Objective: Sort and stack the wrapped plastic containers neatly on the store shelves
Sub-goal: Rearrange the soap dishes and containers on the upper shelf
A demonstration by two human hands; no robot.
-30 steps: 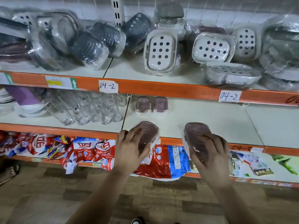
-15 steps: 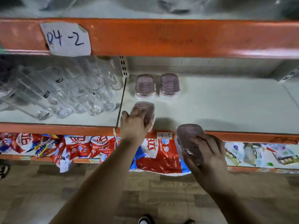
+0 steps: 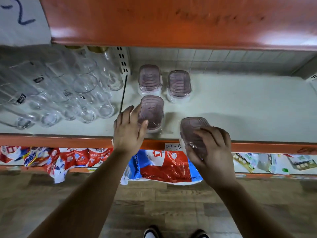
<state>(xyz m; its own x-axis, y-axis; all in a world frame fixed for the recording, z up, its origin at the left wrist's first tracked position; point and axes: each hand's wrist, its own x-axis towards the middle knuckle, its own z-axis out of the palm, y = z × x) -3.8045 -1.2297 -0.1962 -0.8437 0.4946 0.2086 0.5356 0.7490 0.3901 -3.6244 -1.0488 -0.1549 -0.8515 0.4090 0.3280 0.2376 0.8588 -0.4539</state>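
The person leans in at the middle shelf (image 3: 240,109), a pale board with an orange lip (image 3: 68,140) along its front. Two wrapped, mauve-lidded containers stand side by side towards the back: the back-left container (image 3: 149,79) and, just beside it, the back-right container (image 3: 179,84), both upright.

The left hand (image 3: 129,129) grips the front-left container (image 3: 151,111), thumb laid over the near end of the lid, fingers (image 3: 127,111) curled round its left side. That box sits level, directly in front of the back-left container and close to it; whether its base is fully down on the shelf I cannot tell.

The right hand (image 3: 211,148) holds the tilted container (image 3: 192,127) over the front edge of the shelf, fingers (image 3: 208,133) bent across the near half of the lid and the thumb tucked underneath. It leans with its far end raised, the clear wrap crinkled under the fingers, and it is well apart from the back-right container.

To the left lie rows of clear drinking glasses (image 3: 68,93) on their sides. A paper tag (image 3: 172,146) reading "04-5" is stuck on the orange lip between the hands. Red and blue detergent bags (image 3: 163,165) fill the shelf below, and an orange upper beam (image 3: 171,21) runs overhead. The tips of the person's shoes (image 3: 151,231) show on the wooden floor (image 3: 171,203).
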